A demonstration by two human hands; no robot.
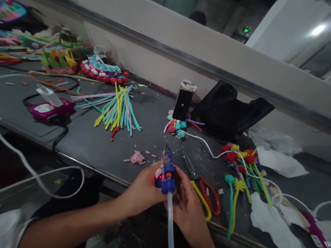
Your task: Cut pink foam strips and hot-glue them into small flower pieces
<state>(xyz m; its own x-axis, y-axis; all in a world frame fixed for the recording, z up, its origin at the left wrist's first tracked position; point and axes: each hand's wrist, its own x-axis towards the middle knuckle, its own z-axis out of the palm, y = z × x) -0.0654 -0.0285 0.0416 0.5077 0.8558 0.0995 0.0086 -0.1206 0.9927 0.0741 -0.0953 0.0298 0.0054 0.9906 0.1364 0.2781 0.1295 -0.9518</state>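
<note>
A blue glue gun [167, 171] is held in front of me at the table's edge, nozzle pointing away. From its back end a long translucent glue stick [171, 227] sticks out toward me. My left hand [146, 185] is closed around the gun's left side, where a small red light glows. My right hand [188, 209] curls against the right side, its fingers partly hidden behind the gun. Left of the nozzle lies a pink fuzzy flower piece [137, 158] with small cut bits. Scissors [204, 195] with red and yellow handles lie just right of my right hand.
A bundle of pipe cleaners [121, 107] lies left of centre. A phone [183, 105] stands upright behind small flowers [176, 125]. Right are a black bag [230, 112], red and yellow flowers [241, 157] and white paper [275, 227]. A purple device [52, 110] and a white cable [6, 140] are left.
</note>
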